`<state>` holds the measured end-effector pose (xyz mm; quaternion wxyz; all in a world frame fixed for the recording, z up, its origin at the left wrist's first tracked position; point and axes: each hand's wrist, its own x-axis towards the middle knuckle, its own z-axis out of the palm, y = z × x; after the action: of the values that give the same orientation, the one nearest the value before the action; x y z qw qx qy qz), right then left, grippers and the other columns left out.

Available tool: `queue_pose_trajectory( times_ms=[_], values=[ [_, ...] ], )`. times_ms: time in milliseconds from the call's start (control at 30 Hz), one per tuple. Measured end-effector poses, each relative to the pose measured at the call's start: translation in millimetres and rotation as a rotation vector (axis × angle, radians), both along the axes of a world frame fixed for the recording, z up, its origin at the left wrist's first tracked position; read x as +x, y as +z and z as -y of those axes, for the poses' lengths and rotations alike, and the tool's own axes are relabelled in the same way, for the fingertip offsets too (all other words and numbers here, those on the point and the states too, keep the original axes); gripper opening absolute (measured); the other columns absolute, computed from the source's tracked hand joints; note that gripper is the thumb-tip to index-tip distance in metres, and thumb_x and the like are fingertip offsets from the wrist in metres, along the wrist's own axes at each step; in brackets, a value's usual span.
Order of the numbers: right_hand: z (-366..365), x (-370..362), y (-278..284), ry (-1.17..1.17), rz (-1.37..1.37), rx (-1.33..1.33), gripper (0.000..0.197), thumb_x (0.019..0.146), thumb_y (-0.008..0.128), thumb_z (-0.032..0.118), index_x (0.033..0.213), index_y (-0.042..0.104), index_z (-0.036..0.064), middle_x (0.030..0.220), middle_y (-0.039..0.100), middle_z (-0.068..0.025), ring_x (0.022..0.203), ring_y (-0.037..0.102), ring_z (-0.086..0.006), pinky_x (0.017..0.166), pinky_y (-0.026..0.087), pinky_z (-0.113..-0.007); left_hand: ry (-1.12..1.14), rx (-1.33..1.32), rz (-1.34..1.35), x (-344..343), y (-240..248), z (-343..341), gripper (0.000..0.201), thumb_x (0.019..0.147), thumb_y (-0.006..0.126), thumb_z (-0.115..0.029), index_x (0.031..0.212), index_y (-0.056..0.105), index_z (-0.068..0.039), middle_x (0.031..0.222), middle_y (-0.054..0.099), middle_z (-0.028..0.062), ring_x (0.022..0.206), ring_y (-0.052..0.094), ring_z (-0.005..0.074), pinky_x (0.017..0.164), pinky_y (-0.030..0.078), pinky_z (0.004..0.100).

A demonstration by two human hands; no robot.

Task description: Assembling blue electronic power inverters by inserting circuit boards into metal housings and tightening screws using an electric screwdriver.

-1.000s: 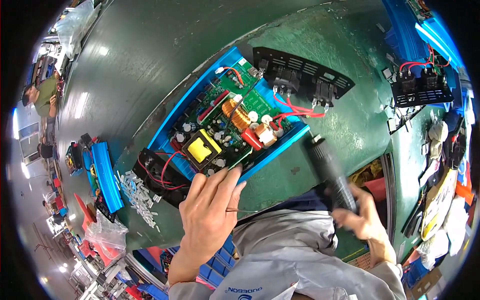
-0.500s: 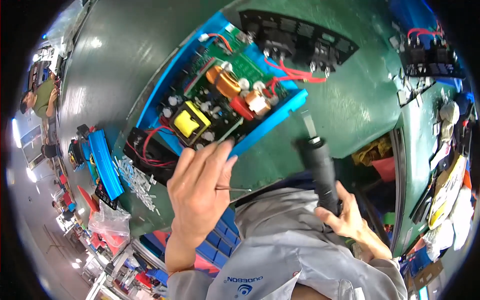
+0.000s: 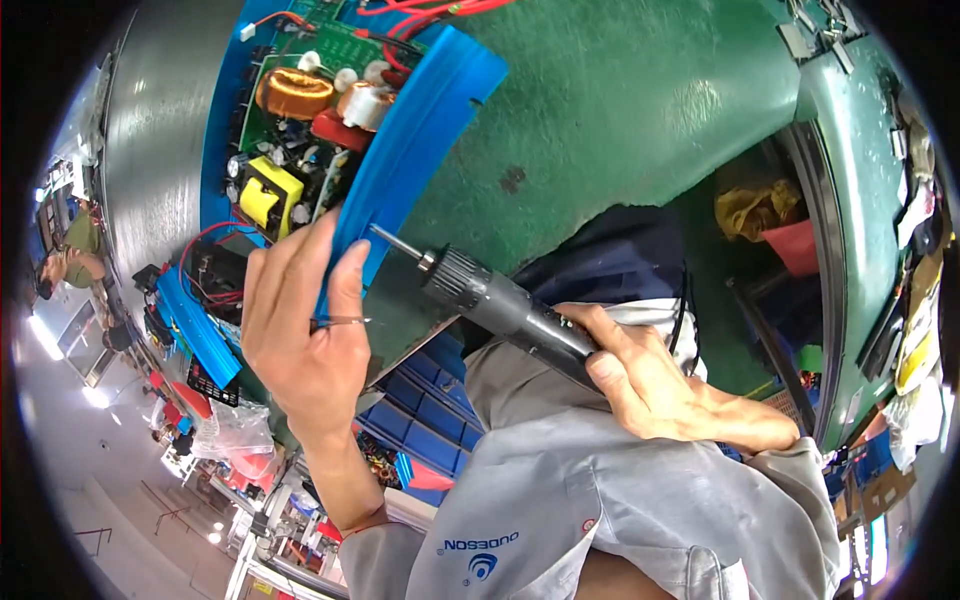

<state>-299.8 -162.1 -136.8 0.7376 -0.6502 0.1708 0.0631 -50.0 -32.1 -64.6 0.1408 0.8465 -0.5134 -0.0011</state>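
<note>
A blue open-topped metal housing (image 3: 425, 130) holds a green circuit board (image 3: 325, 47) with copper-wound coils (image 3: 297, 93) and a yellow transformer (image 3: 270, 195). My left hand (image 3: 305, 330) grips its near wall, fingers over the inner side and thumb on the outer face. A thin metal piece (image 3: 345, 320) pokes out below that thumb; its kind is unclear. My right hand (image 3: 645, 375) is wrapped round a black electric screwdriver (image 3: 500, 305). The bit points at the wall's outer face beside my left thumb; whether it touches I cannot tell.
Red wires (image 3: 430, 12) lie beyond the housing. Another blue housing part (image 3: 198, 325) sits at the left, near a clear plastic bag (image 3: 235, 430). Small metal pieces (image 3: 820, 35) lie at the far right of the green table (image 3: 620, 110). Blue bins (image 3: 420, 405) stand below its edge.
The housing has turned and shifted left with my left hand on it. My right hand has brought the screwdriver leftward, swinging it from upright to pointing at the housing's wall.
</note>
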Motion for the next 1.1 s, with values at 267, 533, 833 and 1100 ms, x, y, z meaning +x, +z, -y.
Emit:
queue_pose_trajectory(
  times_ms=[267,533,833,1100],
  values=[
    [1.2,7.7,1.8,0.019,-0.067,0.144,0.056,0.109,0.031,0.043,0.139,0.045,-0.0022,0.062,0.050,-0.0103,0.057,0.056,-0.0253,0.057,0.041,-0.039,0.037,0.032,-0.018,-1.1,1.2,-3.5,0.023,0.088,0.076,-0.008,0.109,0.071,0.002,0.099,0.073,0.0127,0.082,0.065,0.0283,0.074,0.050,0.0383],
    [0.2,9.4,-3.5,-0.006,-0.046,0.187,0.039,0.109,0.039,0.030,0.131,0.050,0.0000,0.073,0.060,-0.0206,0.063,0.064,-0.0368,0.061,0.048,-0.045,0.062,0.010,-0.039,-2.4,-1.1,-2.6,0.024,0.087,0.076,-0.006,0.109,0.071,0.002,0.099,0.072,0.0127,0.081,0.064,0.0278,0.073,0.050,0.0377],
    [-8.1,6.1,-10.0,-0.051,-0.016,0.181,0.045,0.109,0.037,0.034,0.133,0.050,-0.0012,0.073,0.060,-0.0211,0.062,0.064,-0.0369,0.059,0.047,-0.044,0.044,0.013,-0.018,-2.4,0.7,-1.6,0.024,0.086,0.077,-0.005,0.108,0.071,0.003,0.098,0.072,0.0126,0.082,0.064,0.0279,0.073,0.050,0.0379],
    [-5.3,5.3,-5.6,0.040,-0.110,0.196,0.062,0.109,0.024,0.049,0.138,0.048,-0.0013,0.089,0.066,-0.0199,0.081,0.067,-0.0327,0.075,0.049,-0.040,0.044,0.017,-0.029,-2.9,-0.3,-1.9,0.024,0.085,0.077,-0.005,0.108,0.071,0.002,0.098,0.072,0.0124,0.082,0.064,0.0279,0.073,0.050,0.0378]
  ],
)
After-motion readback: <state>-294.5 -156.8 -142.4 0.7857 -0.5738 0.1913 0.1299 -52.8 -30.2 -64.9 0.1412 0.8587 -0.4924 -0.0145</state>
